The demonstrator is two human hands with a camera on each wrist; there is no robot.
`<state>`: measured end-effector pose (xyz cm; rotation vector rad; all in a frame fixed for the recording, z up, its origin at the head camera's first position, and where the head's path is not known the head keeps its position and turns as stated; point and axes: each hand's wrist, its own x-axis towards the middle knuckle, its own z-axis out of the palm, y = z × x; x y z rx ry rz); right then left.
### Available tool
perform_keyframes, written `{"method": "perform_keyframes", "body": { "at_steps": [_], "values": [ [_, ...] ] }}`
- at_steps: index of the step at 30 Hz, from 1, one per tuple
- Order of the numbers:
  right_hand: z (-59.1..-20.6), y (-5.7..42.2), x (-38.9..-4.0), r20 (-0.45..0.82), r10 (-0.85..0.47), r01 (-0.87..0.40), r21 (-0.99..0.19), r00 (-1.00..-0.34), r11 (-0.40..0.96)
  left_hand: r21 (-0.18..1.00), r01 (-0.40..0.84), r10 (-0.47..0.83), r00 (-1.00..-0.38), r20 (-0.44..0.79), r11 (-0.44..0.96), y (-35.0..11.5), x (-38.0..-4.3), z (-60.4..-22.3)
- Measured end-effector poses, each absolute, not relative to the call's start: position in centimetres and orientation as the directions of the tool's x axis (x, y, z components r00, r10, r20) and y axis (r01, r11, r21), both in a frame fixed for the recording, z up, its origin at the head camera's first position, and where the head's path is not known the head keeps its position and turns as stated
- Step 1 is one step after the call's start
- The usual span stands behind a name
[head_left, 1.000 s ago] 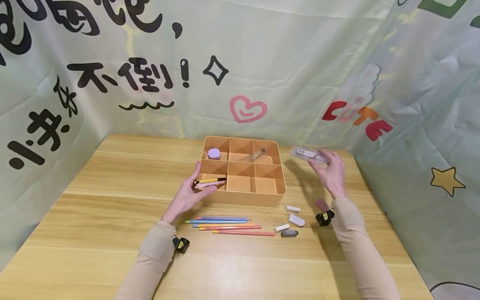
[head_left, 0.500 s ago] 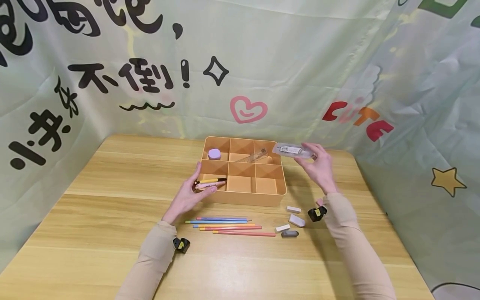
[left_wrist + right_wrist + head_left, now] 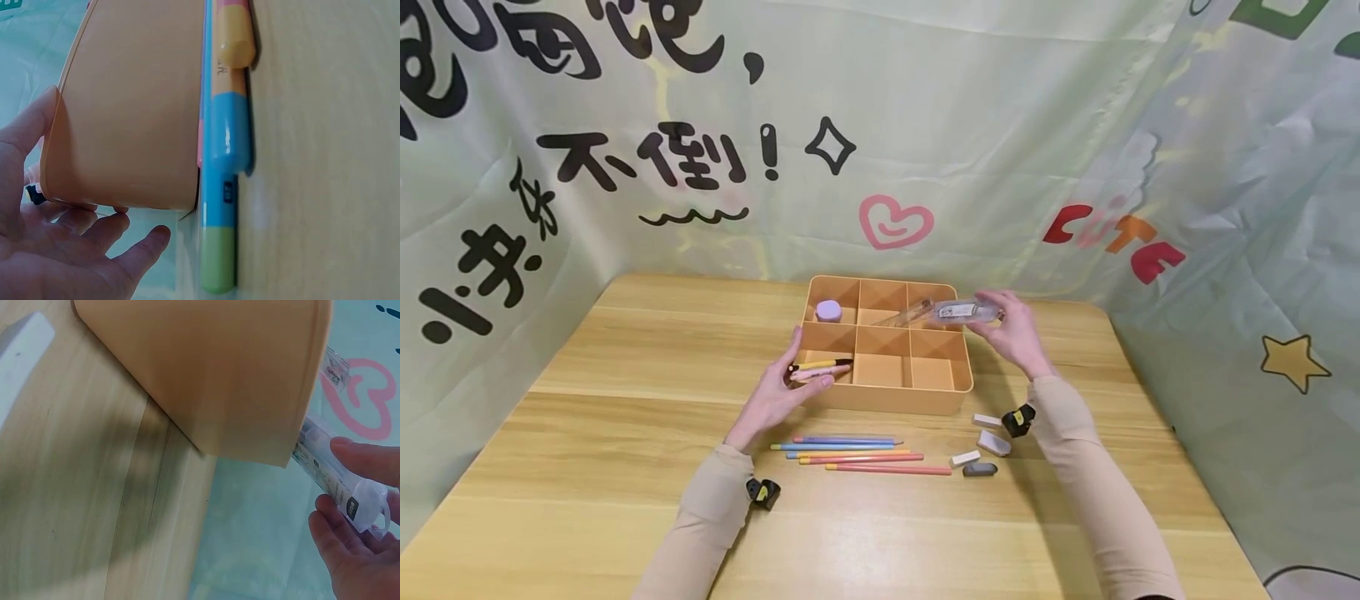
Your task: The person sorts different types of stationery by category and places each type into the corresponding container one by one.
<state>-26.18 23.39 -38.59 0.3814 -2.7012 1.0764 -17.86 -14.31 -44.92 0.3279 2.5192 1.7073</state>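
Note:
An orange six-compartment organizer box (image 3: pixel 891 400) stands on the table. My left hand (image 3: pixel 775 394) grips its front left corner, thumb at the front rim and fingers along the left side. My right hand (image 3: pixel 1018 333) holds a clear plastic case with a white printed label (image 3: pixel 958 312) between thumb and fingers. The case is tilted over the back right compartment, close to the rim. A clear strip with dark print at one end (image 3: pixel 910 314) leans across the back middle and right compartments. A lilac rounded block (image 3: pixel 828 312) sits back left. Front left lie a yellow-and-black pen (image 3: pixel 820 364) and a pink pen (image 3: pixel 822 372).
Several coloured pencils (image 3: pixel 865 457) lie in front of the box. To their right are white erasers (image 3: pixel 994 442) and a dark grey eraser (image 3: pixel 980 470). A printed cloth backdrop (image 3: pixel 1000 125) hangs behind the wooden table (image 3: pixel 587 467) and along its sides.
My right hand has carried the clear case leftward, from right of the box to over its back right compartment. The left hand stays on the box corner.

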Motion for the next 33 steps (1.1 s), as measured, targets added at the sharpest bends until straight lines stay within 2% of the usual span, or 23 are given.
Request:
{"method": "perform_keyframes", "body": {
  "at_steps": [13,33],
  "values": [
    [-38.5,22.0,-27.3,0.248,-0.227,-0.332,-0.576,-0.942,0.747,0.917,0.125,0.213,-0.976,0.045,0.380,-14.4,-17.9,-44.8],
    [-39.1,21.0,-28.7,0.074,-0.345,-0.319,-0.594,-0.936,0.739,0.931,0.124,0.222,-0.974,0.047,0.343,-14.3,-17.9,-45.0]
  ]
}}
